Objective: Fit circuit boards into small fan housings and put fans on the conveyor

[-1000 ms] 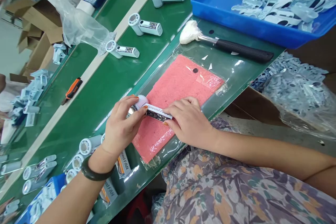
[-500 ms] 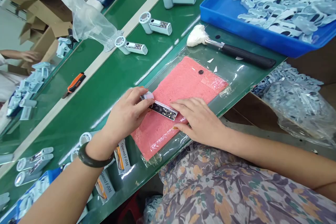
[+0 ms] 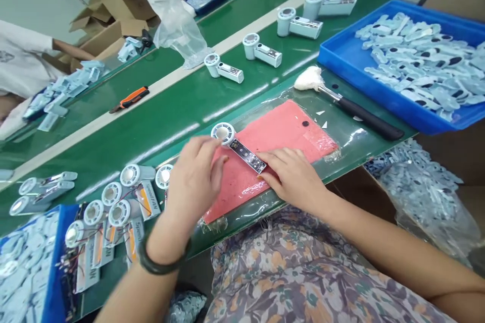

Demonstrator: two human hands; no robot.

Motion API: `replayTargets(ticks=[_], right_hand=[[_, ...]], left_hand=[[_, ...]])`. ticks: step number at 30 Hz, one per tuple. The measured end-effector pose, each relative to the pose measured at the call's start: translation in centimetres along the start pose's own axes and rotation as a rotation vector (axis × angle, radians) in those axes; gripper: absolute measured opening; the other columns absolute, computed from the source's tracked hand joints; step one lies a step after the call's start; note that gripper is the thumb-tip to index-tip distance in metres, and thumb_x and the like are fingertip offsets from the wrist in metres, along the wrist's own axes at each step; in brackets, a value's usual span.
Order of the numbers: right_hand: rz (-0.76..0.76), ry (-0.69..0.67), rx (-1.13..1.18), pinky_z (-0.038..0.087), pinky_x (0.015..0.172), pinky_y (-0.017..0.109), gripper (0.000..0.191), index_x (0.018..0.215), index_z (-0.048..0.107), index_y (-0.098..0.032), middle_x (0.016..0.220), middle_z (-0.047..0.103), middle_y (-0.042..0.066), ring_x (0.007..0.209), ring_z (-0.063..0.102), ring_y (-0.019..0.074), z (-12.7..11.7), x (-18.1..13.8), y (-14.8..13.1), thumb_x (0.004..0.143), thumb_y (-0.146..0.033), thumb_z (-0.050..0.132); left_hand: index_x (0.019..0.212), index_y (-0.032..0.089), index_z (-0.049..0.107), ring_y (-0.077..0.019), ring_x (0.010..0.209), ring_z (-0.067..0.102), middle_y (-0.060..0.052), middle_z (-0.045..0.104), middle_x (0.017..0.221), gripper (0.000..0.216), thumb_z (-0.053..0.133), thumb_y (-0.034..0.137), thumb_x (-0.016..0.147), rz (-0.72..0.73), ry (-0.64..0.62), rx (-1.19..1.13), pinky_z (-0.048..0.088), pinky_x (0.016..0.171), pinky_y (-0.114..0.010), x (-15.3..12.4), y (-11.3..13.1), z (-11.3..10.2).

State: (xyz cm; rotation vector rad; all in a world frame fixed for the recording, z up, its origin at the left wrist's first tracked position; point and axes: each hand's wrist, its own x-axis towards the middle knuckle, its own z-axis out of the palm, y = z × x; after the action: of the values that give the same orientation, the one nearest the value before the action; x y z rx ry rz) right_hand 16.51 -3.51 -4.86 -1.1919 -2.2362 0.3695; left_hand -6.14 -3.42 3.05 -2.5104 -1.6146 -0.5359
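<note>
A light blue handheld fan (image 3: 223,133), its black circuit board (image 3: 248,156) exposed along the handle, lies across the pink pad (image 3: 288,116). My right hand (image 3: 293,174) grips the far end of the handle between thumb and fingers, resting at the pad's near edge. Slightly blurred, my left hand (image 3: 197,181) is beside the round fan head with fingers apart and nothing visible in them. A hammer (image 3: 364,111) with a white-wrapped head lies behind the pad.
A blue tray (image 3: 379,93) of light blue covers stands at right. Several fans (image 3: 261,53) sit on the green conveyor. More fans with batteries (image 3: 121,212) lie at left by a blue bin (image 3: 56,262). Orange-handled pliers (image 3: 131,98) lie farther back. Co-workers sit across the line.
My left hand has let go of the fan head and drawn back toward the left, its fingers opening. My right hand stays on the handle end. The camera view has tilted and shifted.
</note>
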Motion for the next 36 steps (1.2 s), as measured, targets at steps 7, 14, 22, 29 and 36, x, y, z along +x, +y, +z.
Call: replayTargets(ticks=[7,14,22,29,36], right_hand=[[-0.008,-0.043,0.056,0.047,0.086,0.045,0.031,0.123,0.067,-0.018,0.104,0.074,0.01,0.096,0.065,0.029,0.3,0.1,-0.7,0.097,-0.035,0.064],[-0.233,0.02,0.015,0.054,0.091,0.041,0.037,0.137,0.06,-0.016,0.126,0.071,0.014,0.111,0.067,0.0246,-0.6,1.8,1.3,0.104,-0.022,0.045],[-0.49,0.097,-0.134,0.051,0.079,0.033,0.032,0.123,0.071,-0.021,0.111,0.076,0.006,0.098,0.069,0.019,-0.2,3.4,2.9,0.104,-0.014,0.046],[-0.57,0.127,-0.283,0.044,0.076,0.032,0.031,0.124,0.072,-0.022,0.107,0.076,0.006,0.091,0.064,0.0179,-0.5,3.0,3.2,0.104,-0.014,0.049],[-0.702,0.093,-0.386,0.035,0.071,0.033,0.032,0.124,0.071,-0.02,0.094,0.074,0.005,0.078,0.055,0.0171,-1.1,3.9,3.5,0.104,-0.013,0.047]], left_hand=[[0.147,0.029,0.046,-0.0308,0.124,0.066,-0.013,0.068,0.133,0.049,0.056,0.021,0.099,-0.192,0.079,-0.277,0.06,0.102,-0.056,-6.1,3.7,5.1],[0.141,0.026,0.054,-0.0309,0.13,0.062,-0.017,0.062,0.14,0.049,0.056,0.008,0.095,-0.081,0.11,-0.212,0.059,0.104,-0.051,-7.0,4.5,6.3],[0.131,0.019,0.059,-0.0312,0.125,0.063,-0.016,0.065,0.135,0.038,0.056,0.007,0.095,-0.031,0.153,-0.157,0.059,0.102,-0.05,-7.3,5.0,6.7],[0.131,0.019,0.06,-0.0315,0.125,0.063,-0.015,0.065,0.136,0.037,0.056,0.008,0.095,-0.042,0.147,-0.153,0.058,0.103,-0.05,-7.2,5.2,6.8],[0.129,0.016,0.062,-0.0322,0.124,0.063,-0.016,0.066,0.134,0.038,0.056,0.005,0.094,-0.036,0.15,-0.164,0.059,0.102,-0.051,-7.1,5.1,6.6]])
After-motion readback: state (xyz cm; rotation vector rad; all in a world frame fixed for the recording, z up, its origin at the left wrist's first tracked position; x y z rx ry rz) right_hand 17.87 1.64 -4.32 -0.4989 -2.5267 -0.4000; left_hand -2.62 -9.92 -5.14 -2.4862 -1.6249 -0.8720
